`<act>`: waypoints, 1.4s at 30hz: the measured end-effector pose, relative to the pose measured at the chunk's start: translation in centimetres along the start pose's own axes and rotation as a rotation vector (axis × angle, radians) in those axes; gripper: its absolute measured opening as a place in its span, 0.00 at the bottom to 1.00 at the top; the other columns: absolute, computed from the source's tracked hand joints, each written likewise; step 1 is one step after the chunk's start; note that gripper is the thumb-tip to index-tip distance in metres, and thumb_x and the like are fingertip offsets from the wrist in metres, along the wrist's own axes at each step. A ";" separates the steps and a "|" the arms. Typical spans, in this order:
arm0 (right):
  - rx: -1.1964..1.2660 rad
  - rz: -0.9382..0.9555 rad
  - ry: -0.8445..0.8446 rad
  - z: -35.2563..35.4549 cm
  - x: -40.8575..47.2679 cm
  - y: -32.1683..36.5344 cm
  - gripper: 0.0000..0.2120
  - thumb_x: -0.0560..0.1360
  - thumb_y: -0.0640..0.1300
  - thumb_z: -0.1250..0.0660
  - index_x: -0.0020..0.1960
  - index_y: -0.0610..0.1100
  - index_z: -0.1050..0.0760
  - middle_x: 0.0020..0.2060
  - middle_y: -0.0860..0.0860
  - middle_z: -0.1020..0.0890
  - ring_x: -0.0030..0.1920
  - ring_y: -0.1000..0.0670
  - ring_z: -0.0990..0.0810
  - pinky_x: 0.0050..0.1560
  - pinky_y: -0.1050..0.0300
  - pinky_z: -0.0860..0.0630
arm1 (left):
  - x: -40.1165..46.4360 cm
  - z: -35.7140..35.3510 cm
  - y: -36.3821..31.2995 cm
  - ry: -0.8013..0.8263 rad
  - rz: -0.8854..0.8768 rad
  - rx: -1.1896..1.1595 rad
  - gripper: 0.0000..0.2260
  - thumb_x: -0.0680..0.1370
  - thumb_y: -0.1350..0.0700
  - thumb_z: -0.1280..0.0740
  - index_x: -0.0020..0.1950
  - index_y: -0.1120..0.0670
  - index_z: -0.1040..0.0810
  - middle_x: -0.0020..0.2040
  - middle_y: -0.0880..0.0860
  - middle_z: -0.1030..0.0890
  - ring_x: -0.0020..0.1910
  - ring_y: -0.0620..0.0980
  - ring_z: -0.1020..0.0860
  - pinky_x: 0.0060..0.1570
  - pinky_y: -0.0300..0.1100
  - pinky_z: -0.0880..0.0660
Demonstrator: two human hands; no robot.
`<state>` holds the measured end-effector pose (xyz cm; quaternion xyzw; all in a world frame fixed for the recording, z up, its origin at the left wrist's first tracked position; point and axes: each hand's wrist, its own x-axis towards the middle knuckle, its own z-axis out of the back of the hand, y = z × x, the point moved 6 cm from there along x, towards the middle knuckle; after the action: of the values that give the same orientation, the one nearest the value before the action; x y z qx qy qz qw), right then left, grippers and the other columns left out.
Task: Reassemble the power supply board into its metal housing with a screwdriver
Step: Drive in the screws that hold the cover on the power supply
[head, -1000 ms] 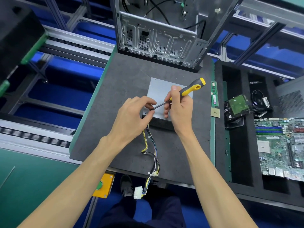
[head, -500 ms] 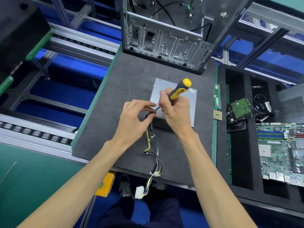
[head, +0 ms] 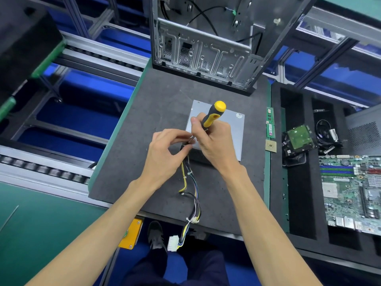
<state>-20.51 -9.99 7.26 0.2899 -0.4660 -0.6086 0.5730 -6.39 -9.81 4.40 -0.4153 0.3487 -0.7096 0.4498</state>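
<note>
A grey foam-topped counter (head: 156,104) with a green edge carries the work, and at its far edge stands an open computer chassis (head: 204,48), bare metal with loose black cables inside. To the right of the counter a black foam tray (head: 296,193) holds a green motherboard (head: 352,190) near its right side, a hard drive (head: 299,139) lying circuit-side up toward its far end, and a tangle of cables (head: 327,135) just beyond the drive. Near the middle of the counter, toward its right edge, lies the power supply housing (head: 231,124), a flat grey metal box, its near side dark and partly hidden by the hands. A wire harness (head: 190,188) of yellow, black and blue leads runs from the housing's near-left corner toward the counter's near edge and hangs over it, ending in a white connector (head: 172,243). The right hand (head: 214,141) is curled round the screwdriver (head: 214,115), whose yellow and black handle tilts up and away while the shaft points down at the housing's near-left corner. The left hand (head: 165,153) pinches thumb and forefinger together at the shaft's tip; whatever it holds there is too small to make out. Along the counter's right edge lie a green memory stick (head: 270,125) and, nearer, a small square processor chip (head: 270,145).
</note>
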 end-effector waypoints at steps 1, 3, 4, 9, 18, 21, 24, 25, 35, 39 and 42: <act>-0.011 0.009 0.014 -0.1 0.1 0.2 0.19 0.80 0.53 0.39 0.31 0.57 0.36 0.25 0.58 0.32 0.29 0.56 0.32 0.34 0.69 0.36 | -0.1 0.0 0.0 0.013 0.002 -0.001 0.12 0.74 0.62 0.25 0.54 0.50 0.18 0.50 0.39 0.17 0.56 0.36 0.23 0.60 0.46 0.28; -0.050 0.020 0.049 -0.2 0.4 0.4 0.20 0.80 0.56 0.39 0.32 0.50 0.33 0.25 0.54 0.31 0.30 0.53 0.33 0.35 0.62 0.34 | 0.0 0.3 0.0 0.043 0.012 -0.017 0.16 0.74 0.65 0.29 0.57 0.48 0.20 0.52 0.36 0.18 0.57 0.39 0.22 0.62 0.47 0.27; -0.070 0.029 0.067 -0.3 0.5 0.5 0.22 0.80 0.58 0.40 0.33 0.45 0.31 0.26 0.50 0.30 0.31 0.50 0.33 0.36 0.56 0.33 | 0.1 0.5 -0.1 0.045 0.024 -0.040 0.18 0.74 0.67 0.33 0.58 0.47 0.21 0.53 0.36 0.18 0.58 0.40 0.21 0.63 0.47 0.27; -0.101 0.091 0.074 -0.6 0.6 1.3 0.27 0.80 0.58 0.38 0.33 0.37 0.28 0.26 0.47 0.27 0.30 0.45 0.29 0.35 0.46 0.30 | 1.7 2.9 -1.7 -0.114 0.036 -0.166 0.12 0.80 0.66 0.40 0.58 0.56 0.20 0.52 0.46 0.17 0.56 0.47 0.19 0.58 0.45 0.23; -0.098 0.241 -0.044 -0.4 0.6 1.6 0.20 0.74 0.45 0.34 0.33 0.63 0.41 0.23 0.63 0.36 0.26 0.60 0.33 0.31 0.67 0.40 | 4.4 4.0 -9.5 0.003 -0.229 -0.065 0.13 0.74 0.60 0.24 0.56 0.61 0.20 0.49 0.54 0.18 0.48 0.51 0.19 0.51 0.47 0.22; -0.083 0.233 -0.040 -0.2 0.3 1.3 0.23 0.77 0.46 0.30 0.31 0.61 0.38 0.24 0.63 0.33 0.27 0.59 0.31 0.32 0.71 0.39 | 4.6 4.0 -10.4 0.055 -0.300 0.001 0.12 0.75 0.62 0.25 0.57 0.62 0.19 0.49 0.54 0.17 0.49 0.49 0.20 0.52 0.47 0.23; -0.059 0.184 0.013 -0.1 -0.1 0.8 0.14 0.76 0.50 0.33 0.33 0.49 0.28 0.26 0.55 0.27 0.30 0.55 0.30 0.32 0.67 0.37 | 4.7 3.8 -10.7 0.127 -0.352 0.050 0.12 0.77 0.64 0.27 0.59 0.63 0.20 0.51 0.55 0.17 0.50 0.51 0.20 0.55 0.45 0.24; -0.050 0.165 0.031 -0.1 -0.3 0.7 0.14 0.76 0.51 0.34 0.34 0.47 0.27 0.27 0.52 0.25 0.31 0.52 0.28 0.32 0.64 0.34 | 4.8 3.8 -10.6 0.150 -0.347 0.049 0.12 0.77 0.64 0.28 0.60 0.63 0.20 0.52 0.54 0.17 0.51 0.51 0.20 0.57 0.45 0.23; 0.123 0.011 0.161 0.7 -1.5 -0.8 0.12 0.78 0.41 0.30 0.49 0.59 0.17 0.40 0.61 0.18 0.36 0.50 0.17 0.39 0.50 0.16 | 5.8 4.2 -10.5 0.161 -0.311 0.058 0.12 0.74 0.56 0.23 0.48 0.58 0.24 0.42 0.48 0.20 0.42 0.48 0.22 0.45 0.44 0.24; 0.154 0.028 0.149 0.5 -1.5 -1.3 0.09 0.80 0.41 0.30 0.54 0.51 0.14 0.51 0.51 0.16 0.47 0.49 0.17 0.48 0.45 0.16 | 6.0 4.1 -10.2 0.121 -0.264 0.106 0.17 0.72 0.52 0.22 0.46 0.58 0.28 0.40 0.51 0.22 0.41 0.52 0.24 0.44 0.49 0.26; 0.179 0.017 0.166 0.3 -1.6 -1.5 0.09 0.80 0.42 0.31 0.54 0.52 0.14 0.51 0.53 0.15 0.51 0.49 0.17 0.51 0.44 0.16 | 6.1 4.3 -10.5 0.176 -0.280 0.104 0.15 0.72 0.52 0.22 0.48 0.57 0.26 0.42 0.48 0.21 0.41 0.50 0.23 0.43 0.49 0.24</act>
<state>-21.18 -8.49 5.74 0.3852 -0.4719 -0.5335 0.5867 -7.70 -12.24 16.96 -0.3723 0.2884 -0.8159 0.3353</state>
